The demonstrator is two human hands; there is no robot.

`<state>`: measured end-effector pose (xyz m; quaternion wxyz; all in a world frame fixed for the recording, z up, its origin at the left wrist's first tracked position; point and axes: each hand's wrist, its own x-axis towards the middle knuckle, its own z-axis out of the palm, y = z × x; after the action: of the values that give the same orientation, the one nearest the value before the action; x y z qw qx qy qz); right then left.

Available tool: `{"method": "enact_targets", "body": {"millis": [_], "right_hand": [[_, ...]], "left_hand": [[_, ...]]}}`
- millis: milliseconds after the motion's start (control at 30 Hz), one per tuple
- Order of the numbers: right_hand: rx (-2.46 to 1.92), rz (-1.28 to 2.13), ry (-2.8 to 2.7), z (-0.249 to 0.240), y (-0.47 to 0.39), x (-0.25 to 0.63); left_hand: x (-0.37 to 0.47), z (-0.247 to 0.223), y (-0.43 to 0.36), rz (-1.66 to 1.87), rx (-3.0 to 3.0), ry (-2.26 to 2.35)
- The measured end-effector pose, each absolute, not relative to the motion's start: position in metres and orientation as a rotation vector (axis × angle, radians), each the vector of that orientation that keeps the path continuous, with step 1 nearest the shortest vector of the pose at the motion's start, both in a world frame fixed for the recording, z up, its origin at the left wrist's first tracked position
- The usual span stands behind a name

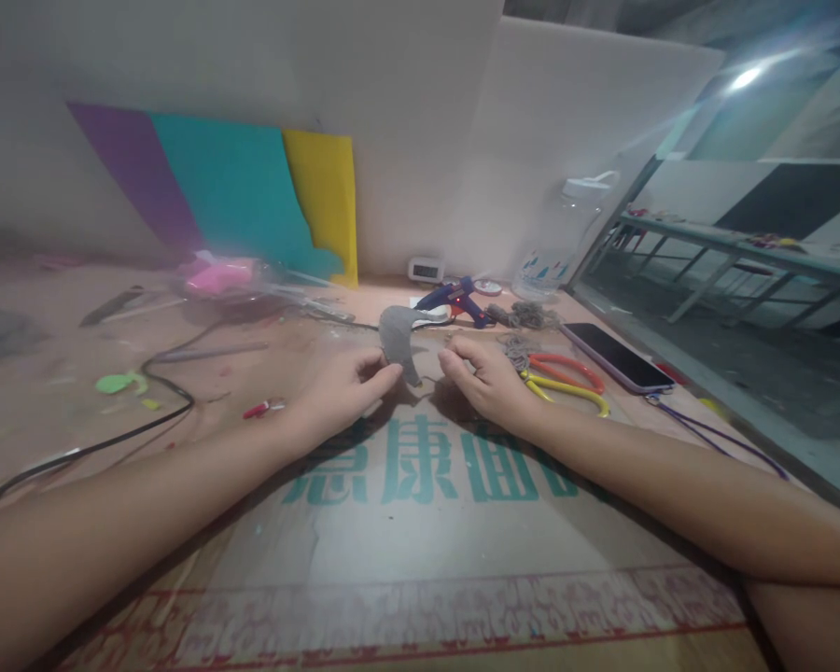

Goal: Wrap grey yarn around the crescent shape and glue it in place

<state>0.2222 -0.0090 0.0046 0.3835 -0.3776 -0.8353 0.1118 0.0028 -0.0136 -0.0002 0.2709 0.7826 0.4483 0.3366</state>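
My left hand (368, 378) pinches the lower left edge of a grey, curved piece that looks like felt (396, 334), its narrow end pointing down. A short way to the right, my right hand (480, 373) is closed with thumb and forefinger together. Whatever it may hold is too small to make out. A thin dark strand (428, 381) shows between the hands. Just behind the grey piece lies a blue glue gun (462, 301). Scissors with one red and one yellow handle (567, 383) rest beside my right hand, next to grey yarn (516, 353).
A phone (620, 357) lies at the right edge, and a clear bottle (556, 243) stands behind it. At the back are a small digital clock (426, 270) and coloured sheets (231, 187). A black cable (161, 411) crosses the left side, near green scraps (116, 383).
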Motion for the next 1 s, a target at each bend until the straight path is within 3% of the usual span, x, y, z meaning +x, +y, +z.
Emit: {"method": "enact_targets", "body": {"millis": [500, 833, 900, 1000], "right_hand": [[-1.010, 0.348, -2.129, 0.004, -0.006, 0.224], [-1.104, 1.227, -2.293, 0.026, -0.010, 0.233], [-1.026, 1.218, -2.477, 0.039, -0.009, 0.239], [-1.052, 0.898, -2.656, 0.057, 0.001, 0.254]], "left_hand": [[0.003, 0.002, -0.012, 0.970, 1.969, 1.263], [0.000, -0.001, -0.007, 1.066, 1.964, 1.334], [0.000, -0.002, -0.006, 1.062, 1.955, 1.353], [0.000, -0.004, -0.005, 1.072, 1.966, 1.352]]}}
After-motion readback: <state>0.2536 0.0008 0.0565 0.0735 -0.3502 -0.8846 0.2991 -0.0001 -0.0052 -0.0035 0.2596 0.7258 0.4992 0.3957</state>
